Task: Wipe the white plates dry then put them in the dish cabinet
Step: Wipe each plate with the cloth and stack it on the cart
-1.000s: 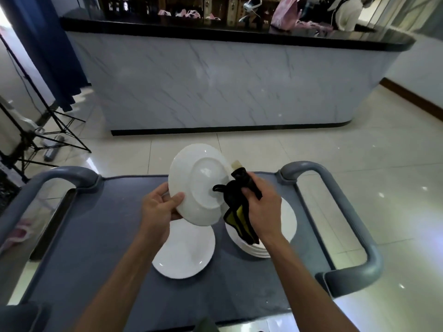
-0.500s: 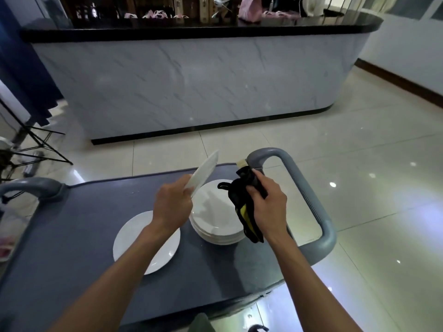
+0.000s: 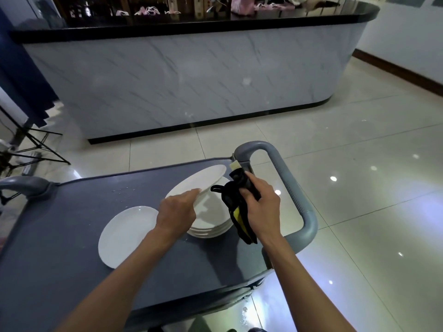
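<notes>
While the left hand (image 3: 176,213) grips a round white ceramic plate (image 3: 203,179) by its near rim and holds it tilted just above the stack of white plates (image 3: 213,219), the right hand (image 3: 261,209) is clenched round a bunched black-and-yellow cloth (image 3: 236,212) just beside that stack. Head view: the stack stands near the right edge of the grey-blue cart top (image 3: 72,271), close to the curved grey cart handle (image 3: 294,188); a single white plate (image 3: 127,233) lies flat toward the cart top's middle, well apart from the far edge, where small water droplets (image 3: 122,194) show. No dish cabinet is in view. Risk: the tilted plate is held at one rim only, so a wet surface could let it slip and strike the stack below, chipping both. Nearness to the right edge also leaves the stack liable to a knock from the cloth hand.
</notes>
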Tool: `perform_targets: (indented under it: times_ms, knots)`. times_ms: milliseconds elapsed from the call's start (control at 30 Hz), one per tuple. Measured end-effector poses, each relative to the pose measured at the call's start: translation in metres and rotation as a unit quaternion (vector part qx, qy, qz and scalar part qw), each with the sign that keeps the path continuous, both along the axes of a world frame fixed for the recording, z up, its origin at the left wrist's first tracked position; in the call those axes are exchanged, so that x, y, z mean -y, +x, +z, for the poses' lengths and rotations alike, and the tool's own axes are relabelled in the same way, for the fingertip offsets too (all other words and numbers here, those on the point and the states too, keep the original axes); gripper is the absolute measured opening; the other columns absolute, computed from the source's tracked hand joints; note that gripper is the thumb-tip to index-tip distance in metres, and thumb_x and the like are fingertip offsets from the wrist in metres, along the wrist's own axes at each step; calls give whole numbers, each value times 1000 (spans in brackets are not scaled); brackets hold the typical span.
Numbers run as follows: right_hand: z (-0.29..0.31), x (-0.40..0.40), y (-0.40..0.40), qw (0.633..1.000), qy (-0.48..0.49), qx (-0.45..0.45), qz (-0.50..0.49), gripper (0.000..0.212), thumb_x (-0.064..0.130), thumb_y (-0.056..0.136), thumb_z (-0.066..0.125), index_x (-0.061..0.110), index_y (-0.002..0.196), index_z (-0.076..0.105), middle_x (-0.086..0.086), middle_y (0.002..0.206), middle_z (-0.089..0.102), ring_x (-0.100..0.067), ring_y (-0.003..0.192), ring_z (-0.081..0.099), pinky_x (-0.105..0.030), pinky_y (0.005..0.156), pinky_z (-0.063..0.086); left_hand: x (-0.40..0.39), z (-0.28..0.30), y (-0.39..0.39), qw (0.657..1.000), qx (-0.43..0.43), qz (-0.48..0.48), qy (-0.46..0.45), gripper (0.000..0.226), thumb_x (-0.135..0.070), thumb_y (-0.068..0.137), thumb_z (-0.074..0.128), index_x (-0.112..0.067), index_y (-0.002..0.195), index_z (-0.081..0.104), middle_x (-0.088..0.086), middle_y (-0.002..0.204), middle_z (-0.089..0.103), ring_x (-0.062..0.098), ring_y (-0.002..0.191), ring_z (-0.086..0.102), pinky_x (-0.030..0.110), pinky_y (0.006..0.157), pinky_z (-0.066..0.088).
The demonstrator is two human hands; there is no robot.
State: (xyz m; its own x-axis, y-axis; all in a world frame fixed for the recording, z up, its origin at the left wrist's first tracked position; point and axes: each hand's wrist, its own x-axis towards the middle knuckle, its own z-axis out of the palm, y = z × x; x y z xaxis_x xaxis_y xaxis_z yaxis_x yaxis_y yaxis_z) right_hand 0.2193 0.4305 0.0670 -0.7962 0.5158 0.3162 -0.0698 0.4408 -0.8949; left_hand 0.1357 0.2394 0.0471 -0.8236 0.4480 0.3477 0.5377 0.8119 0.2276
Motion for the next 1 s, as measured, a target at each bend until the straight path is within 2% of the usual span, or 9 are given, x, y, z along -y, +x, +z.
perform_targets:
  times_ms: [100, 267, 300, 367, 467, 567, 667, 833, 1000]
  knots:
    - [-6, -8, 5, 1000, 4, 3, 0, 54, 8, 89, 63, 56, 114, 62, 39, 104, 63, 5, 102, 59, -1, 83, 38, -4, -9, 5, 999, 2, -22, -32, 42, 5, 69, 59, -17, 101, 74, 1, 76, 74, 33, 61, 67, 34, 48, 50]
    - [-19, -16, 12, 1000, -4, 30, 2, 49, 11, 90, 64, 50, 119, 63, 36, 107, 63, -2, 107, 59, -18, 91, 44, -13, -9, 17, 992, -14, -57, -111, 52, 8, 48, 76, -15, 94, 74, 1, 67, 67, 28, 52, 63, 29, 42, 44]
    - [-22, -17, 13, 999, -10, 32, 4, 48, 11, 91, 63, 48, 122, 63, 34, 109, 64, -4, 108, 59, -21, 93, 45, -14, -11, 19, 990, -12, -61, -127, 51, 7, 49, 76, -14, 95, 74, 2, 70, 67, 28, 55, 63, 30, 43, 44]
    - [-27, -19, 15, 999, -17, 33, 6, 47, 11, 91, 63, 44, 124, 64, 27, 113, 66, -8, 111, 59, -28, 96, 48, -19, -19, 23, 986, 31, -74, -148, 46, 4, 66, 68, -12, 109, 70, 5, 88, 70, 32, 72, 66, 38, 53, 51]
    - [-33, -20, 17, 999, -21, 38, 9, 46, 10, 92, 63, 41, 125, 65, 22, 116, 67, -11, 113, 59, -34, 100, 49, -23, -35, 25, 979, 53, -80, -181, 49, -5, 82, 52, -15, 130, 56, 5, 114, 64, 33, 98, 61, 41, 69, 49]
    - [-37, -21, 21, 999, -12, 42, 2, 45, 10, 93, 63, 40, 127, 64, 24, 115, 66, -10, 112, 58, -32, 100, 48, -27, -45, 27, 966, 71, -89, -232, 52, -13, 89, 48, -19, 140, 43, 2, 132, 54, 30, 113, 53, 40, 78, 46]
    - [-39, -23, 23, 999, -1, 44, 1, 48, 8, 94, 62, 42, 127, 62, 34, 112, 61, -12, 111, 57, -29, 99, 47, -24, -53, 28, 960, 84, -98, -247, 55, -14, 90, 50, -19, 144, 40, 4, 142, 49, 31, 120, 50, 41, 83, 47]
    - [-44, -22, 23, 999, -2, 53, -2, 47, 8, 94, 63, 40, 128, 63, 21, 115, 65, -13, 111, 57, -30, 100, 47, -17, -58, 25, 959, 92, -112, -243, 55, -16, 91, 54, -20, 144, 42, 5, 146, 49, 31, 123, 50, 42, 86, 48]
    - [-43, -15, 22, 998, 13, 62, 7, 49, 8, 94, 63, 44, 127, 61, 37, 109, 60, -10, 110, 56, -23, 96, 44, -12, -59, 24, 955, 84, -129, -255, 61, -12, 90, 53, -18, 148, 38, 8, 150, 45, 34, 129, 45, 44, 90, 46]
